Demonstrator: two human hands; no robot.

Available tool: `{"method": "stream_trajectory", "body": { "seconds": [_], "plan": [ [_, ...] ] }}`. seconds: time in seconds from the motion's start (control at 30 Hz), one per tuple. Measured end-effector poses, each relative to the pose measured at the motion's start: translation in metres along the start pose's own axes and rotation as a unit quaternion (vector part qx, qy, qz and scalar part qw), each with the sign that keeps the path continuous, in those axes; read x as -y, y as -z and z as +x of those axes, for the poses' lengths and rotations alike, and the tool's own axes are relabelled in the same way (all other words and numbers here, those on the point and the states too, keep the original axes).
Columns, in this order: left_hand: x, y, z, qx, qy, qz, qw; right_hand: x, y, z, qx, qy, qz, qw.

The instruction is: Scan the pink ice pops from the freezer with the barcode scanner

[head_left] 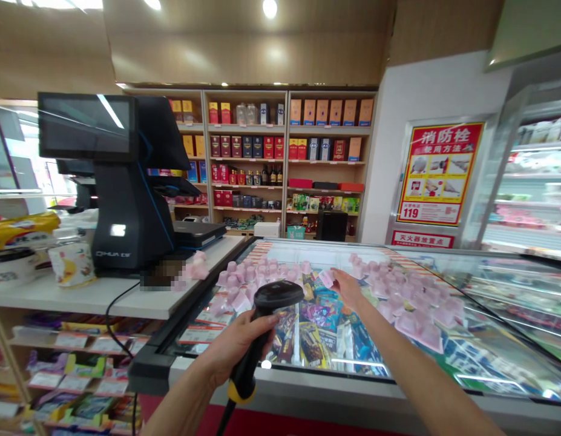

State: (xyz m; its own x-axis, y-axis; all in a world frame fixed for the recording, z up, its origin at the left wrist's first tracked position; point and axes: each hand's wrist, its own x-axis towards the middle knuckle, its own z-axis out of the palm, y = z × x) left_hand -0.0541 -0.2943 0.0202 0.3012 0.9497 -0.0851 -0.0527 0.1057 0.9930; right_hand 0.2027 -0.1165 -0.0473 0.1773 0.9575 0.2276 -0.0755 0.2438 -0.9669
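My left hand [237, 339] is wrapped round the grip of a black barcode scanner [278, 293], whose yellow-trimmed base and cable hang below. Farther forward, my right hand [347, 288] pinches a small pale pink pack [327, 278] between its fingers, just above the freezer's glass top. Many similar pink packs stand on that glass in two groups, a left cluster [262, 272] and a right cluster [407, 290]. The scanner's head is apart from the held pack. Whatever is printed on the packs is too small to read.
The glass-topped chest freezer [280, 376] holds colourful wrapped goods [321, 309]. At left, a cash register [130, 200] stands on a white counter [157, 303], with a black cable [110, 315] hanging from it. Shelves of boxed bottles [246, 146] line the back wall.
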Motion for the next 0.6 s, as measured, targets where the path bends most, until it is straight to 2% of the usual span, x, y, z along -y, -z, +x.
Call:
{"method": "stream_trajectory", "body": {
  "seconds": [0.07,0.2,0.27,0.33,0.4,0.5,0.6],
  "plan": [
    [0.003,0.007,0.003,-0.017,-0.002,-0.002,1.0,-0.007,-0.001,0.005,-0.047,0.024,-0.126,0.991],
    [0.008,0.018,0.007,-0.052,-0.005,0.015,0.999,-0.025,-0.017,0.016,-0.091,0.09,-0.358,0.925],
    [0.009,0.02,0.008,-0.078,0.002,0.013,0.997,-0.033,-0.033,0.019,-0.074,0.104,-0.402,0.907],
    [0.009,0.02,0.009,-0.104,0.01,0.009,0.994,-0.036,-0.05,0.02,-0.043,0.107,-0.413,0.903],
    [0.008,0.021,0.01,-0.104,0.016,0.014,0.994,-0.032,-0.058,0.018,-0.016,0.112,-0.417,0.902],
    [0.009,0.021,0.012,-0.075,0.017,0.021,0.997,-0.016,-0.039,0.011,0.001,0.136,-0.455,0.88],
    [0.01,0.016,0.015,-0.066,0.022,0.015,0.997,0.007,0.018,-0.005,-0.009,0.162,-0.549,0.82]
  ]
}}
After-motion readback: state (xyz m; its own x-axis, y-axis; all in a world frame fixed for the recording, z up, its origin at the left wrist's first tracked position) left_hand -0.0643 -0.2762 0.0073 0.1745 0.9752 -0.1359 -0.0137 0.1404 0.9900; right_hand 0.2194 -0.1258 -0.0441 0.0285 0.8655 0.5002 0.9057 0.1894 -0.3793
